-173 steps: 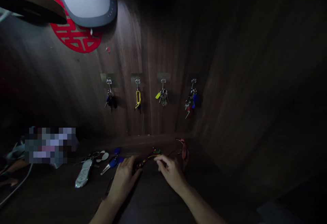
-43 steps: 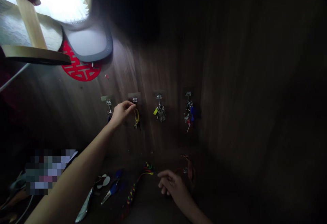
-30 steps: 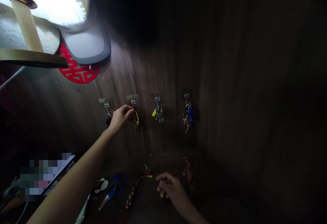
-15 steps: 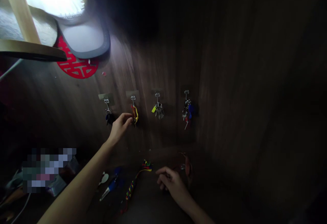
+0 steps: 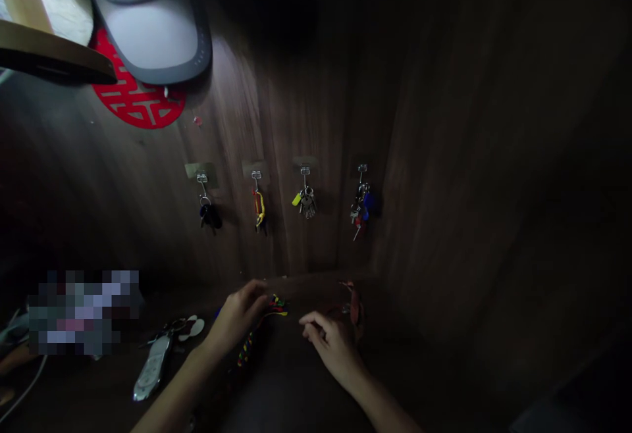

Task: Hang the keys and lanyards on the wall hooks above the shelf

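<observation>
My left hand (image 5: 241,308) is low over the surface at the foot of the wooden panel, loosely bent, with nothing visible in it. Beside and partly under it lies a braided multicoloured cord (image 5: 245,349) with a tasselled end. My right hand (image 5: 330,342) hovers to the right of that cord, fingers half curled and apart, holding nothing I can see. A reddish-brown strap (image 5: 354,305) lies just behind it. On the panel above hang a dark key set (image 5: 209,214), keys with a red and yellow cord (image 5: 259,208), keys with a yellow tag (image 5: 307,203) and keys with a blue piece (image 5: 366,203).
A silver key fob (image 5: 152,367) with keys lies left of my left arm, near a pale rounded tag (image 5: 195,326). A blurred-out item (image 5: 81,318) stands farther left. Upper left are a grey cap (image 5: 153,38), a red paper cutout (image 5: 143,114) and a round-edged stand (image 5: 54,54).
My left hand has left the keys with the red and yellow cord and dropped down to the braided cord. Those keys hang free on their hook. My right hand has barely moved.
</observation>
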{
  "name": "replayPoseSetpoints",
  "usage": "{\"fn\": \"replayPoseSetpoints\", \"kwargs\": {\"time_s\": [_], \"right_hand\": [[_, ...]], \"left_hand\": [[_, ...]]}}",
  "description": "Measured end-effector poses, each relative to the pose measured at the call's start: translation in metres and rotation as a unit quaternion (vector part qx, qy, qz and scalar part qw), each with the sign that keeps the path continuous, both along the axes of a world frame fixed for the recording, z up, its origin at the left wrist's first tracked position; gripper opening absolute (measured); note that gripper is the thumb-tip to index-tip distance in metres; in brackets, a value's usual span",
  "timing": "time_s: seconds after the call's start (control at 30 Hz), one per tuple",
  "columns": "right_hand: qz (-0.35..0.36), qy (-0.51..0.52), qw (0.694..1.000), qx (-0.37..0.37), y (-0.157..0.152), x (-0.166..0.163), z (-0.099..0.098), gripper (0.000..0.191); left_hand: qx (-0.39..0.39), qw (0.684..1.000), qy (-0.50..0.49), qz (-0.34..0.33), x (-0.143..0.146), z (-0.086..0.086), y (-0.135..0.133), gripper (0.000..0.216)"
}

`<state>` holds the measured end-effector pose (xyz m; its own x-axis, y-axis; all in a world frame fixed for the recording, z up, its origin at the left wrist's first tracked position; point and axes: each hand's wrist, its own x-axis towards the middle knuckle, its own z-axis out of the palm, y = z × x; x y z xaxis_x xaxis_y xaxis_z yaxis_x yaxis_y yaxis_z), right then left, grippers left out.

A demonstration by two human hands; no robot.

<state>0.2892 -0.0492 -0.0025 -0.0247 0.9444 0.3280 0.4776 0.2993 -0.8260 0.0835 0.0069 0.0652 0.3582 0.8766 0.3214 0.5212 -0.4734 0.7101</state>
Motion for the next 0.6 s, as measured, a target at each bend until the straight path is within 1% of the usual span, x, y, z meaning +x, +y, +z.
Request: {"fn": "replayPoseSetpoints", "kwargs": {"time_s": [0.1, 0.23, 0.33, 0.4, 0.5, 0.6], "right_hand": [[-0.039, -0.055, 0.997, 0.047, -0.001, 0.005, 0.004, 0.020], [-0.074, -0.096, 0.990, 0.071, 0.003, 0.015, 0.005, 0.018], [-0.120, -0.135, 0.979, 0.091, 0.008, 0.027, 0.004, 0.018], [-0.162, -0.167, 0.968, 0.096, 0.011, 0.035, 0.002, 0.019], [-0.227, -0.231, 0.942, 0.086, 0.013, 0.044, -0.001, 0.024], [-0.258, -0.286, 0.920, 0.074, 0.012, 0.046, -0.004, 0.032]], "left_hand": [[-0.030, 0.999, 0.008, -0.017, -0.001, -0.012, -0.015, 0.019], [-0.036, 0.999, 0.025, -0.015, -0.003, -0.023, -0.028, 0.018], [-0.028, 0.999, 0.040, -0.006, -0.003, -0.030, -0.033, 0.017], [-0.016, 0.999, 0.046, 0.002, -0.004, -0.034, -0.035, 0.018], [0.003, 0.999, 0.049, 0.016, -0.005, -0.044, -0.035, 0.018], [0.022, 0.998, 0.054, 0.029, -0.006, -0.054, -0.035, 0.021]]}}
